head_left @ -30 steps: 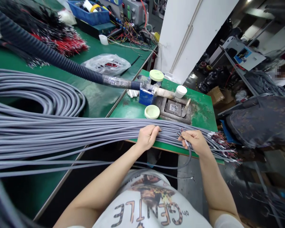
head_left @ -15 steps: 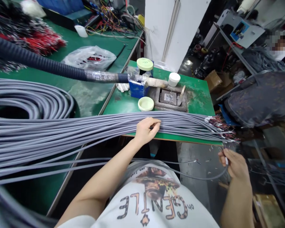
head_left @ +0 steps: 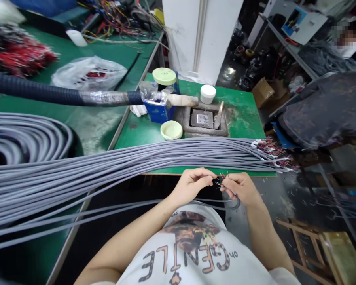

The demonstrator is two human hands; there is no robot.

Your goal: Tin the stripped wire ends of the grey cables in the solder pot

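My right hand (head_left: 241,189) grips a grey cable near its stripped end, the cable curving down and left below the fingers. Thin coloured wires (head_left: 222,181) fan out of that end toward my left hand. The thumb and forefinger of my left hand (head_left: 194,184) are pinched at the tip of one thin wire, partly hidden by the fingers. Just beyond both hands, a thick bundle of grey cables (head_left: 166,152) lies across the green table, its stripped ends (head_left: 274,152) with white wraps and coloured wires at the right.
Behind the bundle are a solder pot (head_left: 202,118), a pale green dish (head_left: 171,130), a white tub (head_left: 208,94) and a ribbed hose (head_left: 106,98) over a blue box (head_left: 157,111). Cable coils (head_left: 56,138) lie left. A wooden stool (head_left: 302,241) stands right.
My right hand has brought the cable end left and inward from beyond the table's edge. My left hand has come off the bundle to meet it. The view has shifted slightly.
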